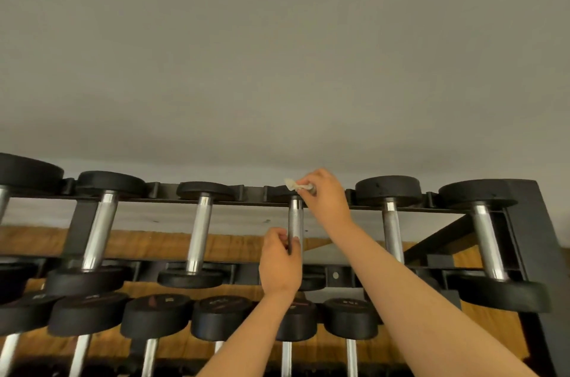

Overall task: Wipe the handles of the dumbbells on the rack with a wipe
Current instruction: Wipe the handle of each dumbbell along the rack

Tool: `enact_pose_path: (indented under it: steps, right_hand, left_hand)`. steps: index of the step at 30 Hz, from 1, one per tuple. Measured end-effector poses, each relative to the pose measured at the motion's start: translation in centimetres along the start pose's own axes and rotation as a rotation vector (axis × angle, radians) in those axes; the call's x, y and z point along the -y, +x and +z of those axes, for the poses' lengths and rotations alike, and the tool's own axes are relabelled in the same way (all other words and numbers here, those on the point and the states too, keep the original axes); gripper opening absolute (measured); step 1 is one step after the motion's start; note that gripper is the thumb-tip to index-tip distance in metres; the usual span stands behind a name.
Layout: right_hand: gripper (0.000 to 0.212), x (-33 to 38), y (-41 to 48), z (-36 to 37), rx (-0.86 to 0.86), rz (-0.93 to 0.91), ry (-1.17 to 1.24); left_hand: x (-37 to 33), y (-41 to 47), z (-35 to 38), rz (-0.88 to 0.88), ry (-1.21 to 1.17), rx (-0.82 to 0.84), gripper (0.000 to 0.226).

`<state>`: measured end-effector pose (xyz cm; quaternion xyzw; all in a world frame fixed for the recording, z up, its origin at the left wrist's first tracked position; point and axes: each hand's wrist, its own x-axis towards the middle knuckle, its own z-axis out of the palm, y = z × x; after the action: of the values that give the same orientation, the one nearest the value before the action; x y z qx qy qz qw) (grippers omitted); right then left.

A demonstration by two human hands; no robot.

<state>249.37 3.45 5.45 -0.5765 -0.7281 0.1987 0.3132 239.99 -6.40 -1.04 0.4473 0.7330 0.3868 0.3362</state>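
Both of your hands are on one dumbbell in the top row of the rack [524, 216], the fourth from the left among those in view. Your left hand [280, 264] is wrapped round the near part of its chrome handle [295, 217], fingers curled tight on the bar, and it hides most of the near head. Your right hand [324, 194] is up at the far end of the same bar, where the metal meets the black far head [277, 192]. There it pinches a small, crumpled pale wipe [293, 184] between thumb and fingertips. The wipe pokes out to the left of your fingers, above the top of the bar. You cannot tell whether it touches the metal, the head or neither. Your two forearms come in from the bottom edge, the right one crossing in front of the rack's lower rail. Either side of the held bar lie neighbouring dumbbells, one to the left [200, 231] and one to the right [393, 231], each with its handle pointing away from you and resting apart in its own cradle. Larger ones sit further out at both ends of the row. Below them, a lower row of dumbbells [222, 318] turns its round black heads toward you, just beside one another. Through the black frame you see a wood-coloured surface [37, 240], and a plain grey wall [277, 52] fills everything above the rack.
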Motion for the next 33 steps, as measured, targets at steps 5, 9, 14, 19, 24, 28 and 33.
enact_pose_path:
  steps: [5,9,14,19,24,28,33]
  right_hand:
    - [0.009,-1.6,-0.3,-1.4,0.111,-0.108,-0.017]
    - [0.007,-1.6,0.8,-1.5,0.065,0.033,0.088]
    - [0.004,-1.5,0.0,-0.7,0.044,0.009,0.164]
    - [0.005,-1.8,0.8,-1.2,0.010,0.119,0.254]
    - [0.006,-2.4,-0.6,-0.9,-0.002,0.087,0.258]
    - [0.004,-3.2,-0.4,-1.1,-0.063,0.165,0.268]
    - [0.006,-3.0,-1.1,-0.3,-0.107,0.231,0.337]
  left_hand:
    - [-0.2,-0.3,-0.1,0.001,0.048,-0.014,0.014]
    - [-0.3,-0.4,0.0,0.033,0.125,-0.021,0.014]
    - [-0.3,-0.5,0.0,0.042,0.148,-0.041,0.013]
    - [-0.3,-0.5,0.1,0.033,0.154,-0.057,0.010]
    - [-0.3,-0.5,0.1,0.034,0.147,-0.058,0.011]
    - [-0.3,-0.6,0.1,0.038,0.139,-0.068,0.012]
    - [-0.2,-0.5,0.2,0.042,0.133,-0.068,0.012]
